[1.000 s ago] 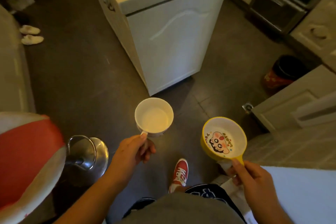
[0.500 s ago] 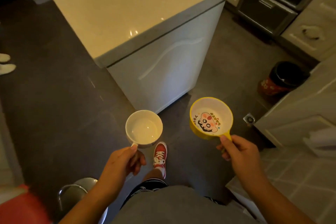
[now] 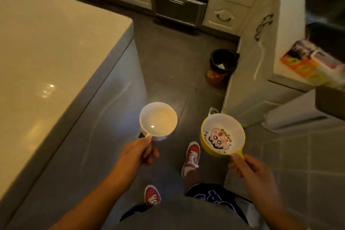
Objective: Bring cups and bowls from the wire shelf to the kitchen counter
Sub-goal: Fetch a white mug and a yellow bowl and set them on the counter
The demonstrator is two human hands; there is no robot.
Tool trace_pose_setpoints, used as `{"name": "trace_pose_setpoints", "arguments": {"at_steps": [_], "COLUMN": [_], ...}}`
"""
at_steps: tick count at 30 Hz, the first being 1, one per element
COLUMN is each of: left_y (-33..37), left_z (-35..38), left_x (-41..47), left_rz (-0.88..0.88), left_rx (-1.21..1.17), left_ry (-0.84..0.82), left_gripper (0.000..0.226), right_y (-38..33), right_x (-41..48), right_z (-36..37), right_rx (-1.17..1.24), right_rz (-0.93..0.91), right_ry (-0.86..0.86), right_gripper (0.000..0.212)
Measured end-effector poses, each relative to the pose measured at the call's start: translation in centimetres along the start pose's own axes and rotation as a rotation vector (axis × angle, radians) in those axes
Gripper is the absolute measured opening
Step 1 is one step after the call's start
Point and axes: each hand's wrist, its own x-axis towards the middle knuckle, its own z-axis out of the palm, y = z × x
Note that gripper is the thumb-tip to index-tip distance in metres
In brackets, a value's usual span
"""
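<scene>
My left hand [image 3: 137, 153] grips the handle of a white cup [image 3: 158, 120], held upright over the dark floor beside the island. My right hand [image 3: 248, 169] pinches the small handle of a yellow bowl [image 3: 222, 134] with a white inside and a cartoon face printed on its bottom. Both vessels look empty and sit level, about a hand's width apart. The pale island counter [image 3: 46, 52] fills the left of the view, its side panel right next to the white cup. The wire shelf is out of view.
A dark waste bin [image 3: 222, 65] stands on the floor ahead, against the cream cabinets [image 3: 248, 58] on the right. A counter with a colourful box [image 3: 302, 61] runs along the right. An oven and drawers [image 3: 179, 3] close the far end. My red shoes [image 3: 192, 155] are below.
The view has swung right and forward: the island slid from centre to the left, the right cabinets and bin came closer. Both hands keep the same hold on cup and bowl.
</scene>
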Motion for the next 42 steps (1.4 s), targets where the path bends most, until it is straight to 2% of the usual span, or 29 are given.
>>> {"name": "trace_pose_setpoints", "arguments": {"at_steps": [5,9,13,17,21,23,27,29,35,42], "left_y": [4.3,7.8,11.3,14.1,16.1,17.1,18.9,20.1,24.3,29.4], "left_z": [5.1,8.6,10.1,9.7,8.5,7.6,5.4,4.4,3.3,3.4], "left_x": [11.0,17.3,20.9,23.0,25.4,27.8,34.1,37.7,47.7,60.0], "left_rz": [-0.01,0.04,0.051,0.005,-0.024,-0.039,-0.027,-0.017,0.0,0.008], "left_rx": [0.039,0.053,0.049,0.0,-0.042,-0.081,-0.11,-0.095,-0.025,0.003], "left_ry": [-0.105,-0.077,-0.016,0.066,0.131,0.178,0.261,0.268,0.292,0.214], "left_gripper": [0.047,0.049,0.045,0.047,0.066,0.064,0.049,0.055,0.056,0.055], "right_y": [0.0,-1.5,-4.6,-9.3,-14.1,-16.8,-21.1,-23.0,-27.5,-30.2], "right_x": [7.2,14.5,22.1,29.6,36.1,39.7,46.7,49.6,56.5,65.2], "right_z": [-2.9,-4.8,-5.5,-4.0,-1.2,0.8,4.8,6.1,5.6,3.6], "right_rx": [0.064,0.073,0.056,0.023,-0.041,-0.063,-0.092,-0.09,-0.123,-0.106], "right_rz": [0.082,0.094,0.026,-0.038,-0.118,-0.155,-0.189,-0.182,-0.166,-0.124], "right_ry": [0.092,0.085,0.016,-0.059,-0.116,-0.161,-0.228,-0.236,-0.221,-0.174], "right_gripper": [0.027,0.024,0.024,0.024,0.026,0.023,0.031,0.023,0.023,0.027]}}
